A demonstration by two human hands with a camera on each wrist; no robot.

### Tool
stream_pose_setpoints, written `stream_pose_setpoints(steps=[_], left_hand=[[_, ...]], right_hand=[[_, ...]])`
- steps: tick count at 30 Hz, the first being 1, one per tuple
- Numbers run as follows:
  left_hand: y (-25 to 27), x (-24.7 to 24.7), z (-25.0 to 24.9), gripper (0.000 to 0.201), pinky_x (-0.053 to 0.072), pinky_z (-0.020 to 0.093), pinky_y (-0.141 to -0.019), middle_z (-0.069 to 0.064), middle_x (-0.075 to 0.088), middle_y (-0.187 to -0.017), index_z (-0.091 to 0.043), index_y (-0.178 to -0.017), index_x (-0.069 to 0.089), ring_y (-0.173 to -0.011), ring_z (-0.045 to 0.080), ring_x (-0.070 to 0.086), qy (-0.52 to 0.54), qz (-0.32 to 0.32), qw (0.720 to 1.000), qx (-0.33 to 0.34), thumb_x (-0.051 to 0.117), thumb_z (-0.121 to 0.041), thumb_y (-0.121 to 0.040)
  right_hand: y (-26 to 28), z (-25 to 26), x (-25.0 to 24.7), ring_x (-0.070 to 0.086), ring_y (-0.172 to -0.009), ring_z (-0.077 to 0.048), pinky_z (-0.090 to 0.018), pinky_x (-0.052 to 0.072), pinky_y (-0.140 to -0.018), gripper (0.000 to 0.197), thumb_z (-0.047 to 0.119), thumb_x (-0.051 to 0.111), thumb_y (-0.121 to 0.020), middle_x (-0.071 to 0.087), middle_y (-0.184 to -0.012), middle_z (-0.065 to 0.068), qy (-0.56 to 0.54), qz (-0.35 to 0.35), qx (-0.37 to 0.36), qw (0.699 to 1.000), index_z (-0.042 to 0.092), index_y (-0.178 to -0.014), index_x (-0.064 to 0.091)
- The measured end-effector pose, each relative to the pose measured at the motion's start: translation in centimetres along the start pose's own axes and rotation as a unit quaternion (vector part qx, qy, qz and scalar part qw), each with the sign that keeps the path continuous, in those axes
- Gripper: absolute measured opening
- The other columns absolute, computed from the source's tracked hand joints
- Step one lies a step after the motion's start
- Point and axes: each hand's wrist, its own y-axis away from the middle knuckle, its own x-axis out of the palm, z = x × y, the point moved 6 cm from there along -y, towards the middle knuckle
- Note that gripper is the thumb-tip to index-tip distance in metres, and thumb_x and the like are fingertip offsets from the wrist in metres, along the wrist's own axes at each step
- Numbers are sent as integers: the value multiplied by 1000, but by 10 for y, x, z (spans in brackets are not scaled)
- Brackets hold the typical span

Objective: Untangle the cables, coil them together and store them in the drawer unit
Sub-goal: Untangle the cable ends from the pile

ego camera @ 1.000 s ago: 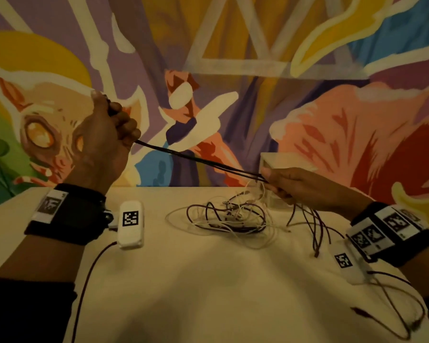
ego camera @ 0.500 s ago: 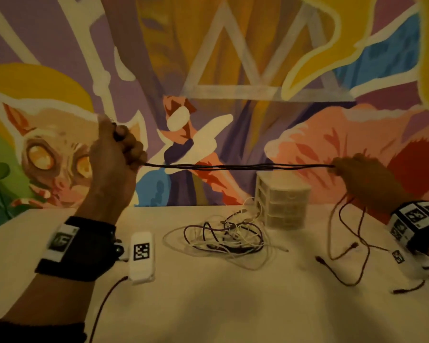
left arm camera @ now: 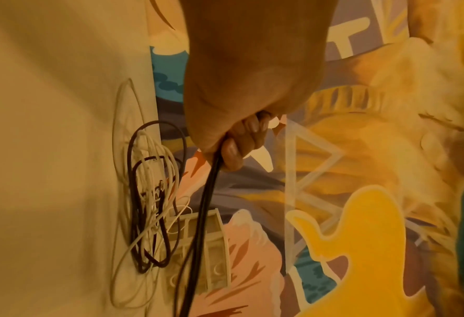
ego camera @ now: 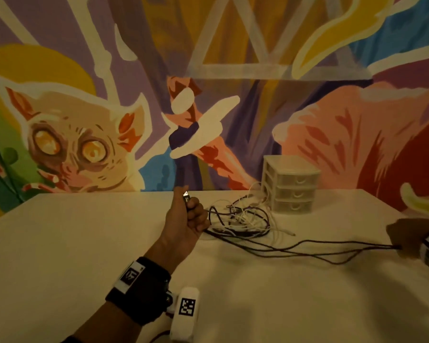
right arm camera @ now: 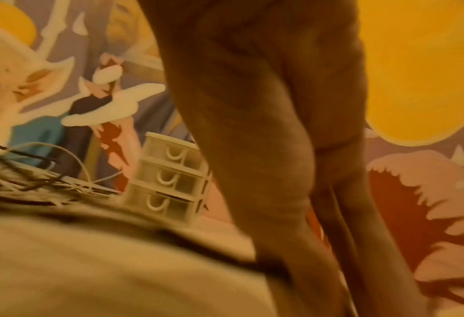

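My left hand (ego camera: 191,215) grips one end of a bundle of dark cables (ego camera: 307,248), a plug tip sticking up out of the fist. The strands sag across the white table to my right hand (ego camera: 401,246) at the right edge, which holds their other end. In the left wrist view the fingers (left arm camera: 241,139) curl round the dark cables (left arm camera: 206,214). A tangle of white and dark cables (ego camera: 243,219) lies just right of the left hand. The small white drawer unit (ego camera: 291,184) stands behind it, all three drawers shut.
A painted mural wall rises right behind the table (ego camera: 84,243). White tagged devices hang by leads from both wrists, the left one (ego camera: 186,313) resting on the table near the front edge. The right wrist view is blurred.
Both hands have dropped from chest height to the table. The left hand moved right, to beside the tangle, and the right hand moved further right. The taut cables now sag onto the table.
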Motion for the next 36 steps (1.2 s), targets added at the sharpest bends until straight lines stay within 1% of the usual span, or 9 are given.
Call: stream_pose_setpoints(steps=[2, 7, 12, 14, 18, 22, 28, 31, 36], left_hand=[[3, 0, 0, 52, 24, 28, -45, -2, 15, -63, -21, -61, 41, -51, 13, 17, 11, 2, 1000, -2, 51, -50, -103], [8, 1, -5, 51, 23, 27, -44, -3, 18, -60, -20, -61, 41, -49, 12, 18, 27, -3, 1000, -1, 51, -47, -104], [9, -4, -19, 51, 23, 27, -45, -4, 20, -59, -21, -61, 41, -51, 12, 17, 29, 7, 999, 12, 49, -46, -105], [6, -12, -25, 51, 22, 27, -45, -5, 20, -58, -21, -61, 40, -53, 12, 13, 32, 11, 999, 7, 49, -46, -105], [-2, -32, -15, 47, 22, 26, -45, -6, 21, -59, -20, -65, 42, -54, 11, 11, 15, 45, 996, -76, 51, -45, -104], [-16, -34, 11, 46, 22, 26, -45, -6, 23, -59, -20, -67, 44, -54, 11, 11, -57, 70, 985, -145, 53, -46, -103], [-45, -20, 37, 50, 16, 28, -52, -5, 24, -60, -21, -67, 46, -57, 12, 10, -107, 101, 974, -171, 56, -55, -102], [-51, -26, 44, 50, 13, 29, -54, -4, 22, -62, -21, -68, 45, -56, 12, 10, -114, 106, 971, -182, 56, -57, -101], [-64, -52, 42, 52, 17, 27, -48, -3, 24, -63, -21, -66, 45, -49, 11, 16, -136, 59, 973, -179, 54, -57, -102]], right_hand=[[36, 15, -21, 56, -125, -11, -25, 43, -113, 26, 32, 45, -109, 60, -134, 10, 2, 20, -1, 1000, 29, -130, 60], [133, 82, -140, 48, -142, -14, -21, 43, -107, 55, 38, 56, -103, 46, -158, 7, -142, -108, -140, 974, 33, -156, 44], [218, 198, -209, 57, -128, -8, -33, 45, -113, 64, 76, 47, -97, 61, -142, 13, -301, -86, -434, 845, 34, -146, 57], [222, 233, -195, 63, -120, -16, -36, 49, -107, 59, 72, 46, -101, 67, -133, 4, -232, -34, -482, 844, 26, -136, 61], [209, 266, -159, 68, -104, -16, -27, 49, -85, 44, 57, 52, -105, 74, -124, 0, -177, 41, -500, 847, 25, -132, 65], [191, 248, -168, 73, -113, -15, -30, 57, -94, 56, 69, 60, -95, 67, -135, 15, -256, 32, -497, 828, 38, -142, 62], [125, 185, -215, 61, -121, -8, -24, 47, -99, 30, 33, 66, -103, 65, -136, 4, -488, -325, -308, 749, 20, -129, 73], [100, 201, -202, 55, -136, -24, -30, 39, -110, 53, 40, 51, -101, 58, -149, -8, -447, -217, -285, 820, 10, -144, 59], [57, 220, -193, 69, -96, -10, -35, 54, -93, 35, 9, 51, -91, 79, -113, -3, -415, -112, -326, 842, 13, -109, 82]])
